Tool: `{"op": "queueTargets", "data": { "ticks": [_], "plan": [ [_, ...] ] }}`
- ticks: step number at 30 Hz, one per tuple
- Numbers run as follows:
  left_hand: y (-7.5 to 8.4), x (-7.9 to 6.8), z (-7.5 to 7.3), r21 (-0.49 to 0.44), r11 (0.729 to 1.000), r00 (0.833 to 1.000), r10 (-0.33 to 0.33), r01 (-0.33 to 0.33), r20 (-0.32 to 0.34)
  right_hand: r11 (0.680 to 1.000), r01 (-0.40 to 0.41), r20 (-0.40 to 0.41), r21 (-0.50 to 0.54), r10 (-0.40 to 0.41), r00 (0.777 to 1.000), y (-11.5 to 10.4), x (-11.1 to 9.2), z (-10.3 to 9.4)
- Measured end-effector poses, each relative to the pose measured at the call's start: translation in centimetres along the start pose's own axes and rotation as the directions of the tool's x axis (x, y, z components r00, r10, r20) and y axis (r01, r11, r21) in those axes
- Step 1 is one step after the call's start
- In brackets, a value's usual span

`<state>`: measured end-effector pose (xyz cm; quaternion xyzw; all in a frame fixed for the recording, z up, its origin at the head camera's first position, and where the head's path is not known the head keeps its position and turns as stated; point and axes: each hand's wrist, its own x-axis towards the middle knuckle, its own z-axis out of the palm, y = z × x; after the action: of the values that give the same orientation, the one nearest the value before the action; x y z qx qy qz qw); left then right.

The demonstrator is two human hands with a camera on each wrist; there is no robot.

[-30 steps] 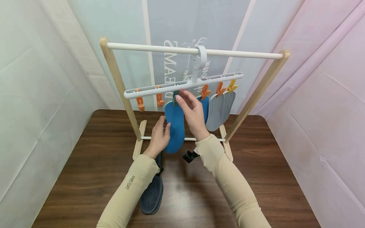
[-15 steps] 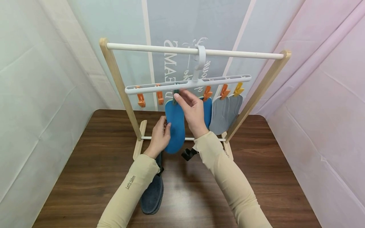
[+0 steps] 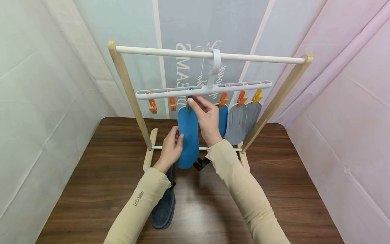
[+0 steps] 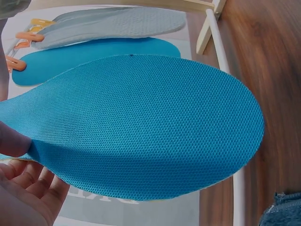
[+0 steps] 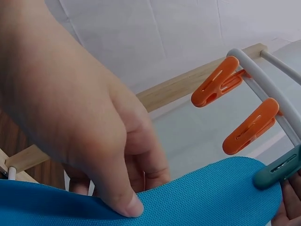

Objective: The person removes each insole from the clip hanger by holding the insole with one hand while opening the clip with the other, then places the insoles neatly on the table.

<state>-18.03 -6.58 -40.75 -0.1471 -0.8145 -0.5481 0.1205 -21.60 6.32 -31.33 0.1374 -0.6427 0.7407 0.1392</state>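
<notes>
A blue insole (image 3: 188,142) hangs from a grey clip hanger (image 3: 170,93), its upper end overlapped by the tip of a green clip (image 5: 277,169). My left hand (image 3: 170,149) pinches the insole's left edge, thumb on the front face and fingers behind. My right hand (image 3: 208,120) holds the green clip between thumb and fingers; in the right wrist view only some of its fingers show, at the edge. Further right on the hanger, a second blue insole (image 4: 99,56) and two grey insoles (image 3: 236,125) hang from orange clips (image 3: 223,100) and a yellow clip (image 3: 257,96).
Two orange clips (image 3: 172,101) dangle unused at the hanger's left end. The hanger hooks over the white top rail (image 3: 152,51) of a wooden rack (image 3: 128,81). A dark shoe (image 3: 164,208) lies under my left forearm, and a black strap (image 3: 201,164) shows beside my right cuff.
The hanger has swung, its right end shifting right with the hanging insoles. The held blue insole's lower end has dropped slightly, my left hand with it. My right hand stays at the green clip.
</notes>
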Motion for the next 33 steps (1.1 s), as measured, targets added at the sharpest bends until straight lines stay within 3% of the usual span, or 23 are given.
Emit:
{"op": "queueTargets", "data": {
  "ticks": [7, 16, 24, 29, 33],
  "plan": [
    [-0.3, -0.6, -0.1, 0.005, 1.000, 1.000, -0.017, 0.017, 0.010, 1.000, 0.010, -0.014, 0.018, -0.009, 1.000, 0.1, 0.1, 0.1],
    [-0.9, -2.3, -0.1, 0.017, 0.998, 0.998, -0.054, 0.054, 0.021, 1.000, 0.014, -0.045, 0.016, -0.013, 0.999, 0.3, 0.5, 0.1],
    [-0.8, -4.0, -1.7, 0.009, 0.994, 0.993, -0.111, 0.112, -0.028, 1.000, 0.013, -0.001, -0.018, -0.013, 1.000, 0.3, 0.6, 0.0],
    [-1.0, -5.1, -3.0, -0.002, 0.983, 0.982, -0.183, 0.183, -0.036, 0.999, -0.009, 0.030, -0.047, 0.010, 1.000, 0.2, 0.4, -0.1],
    [-1.4, -5.9, -3.9, 0.011, 0.962, 0.962, -0.272, 0.272, -0.023, 0.999, -0.007, 0.045, -0.034, 0.009, 0.999, 0.3, 0.5, 0.0]
  ]
}}
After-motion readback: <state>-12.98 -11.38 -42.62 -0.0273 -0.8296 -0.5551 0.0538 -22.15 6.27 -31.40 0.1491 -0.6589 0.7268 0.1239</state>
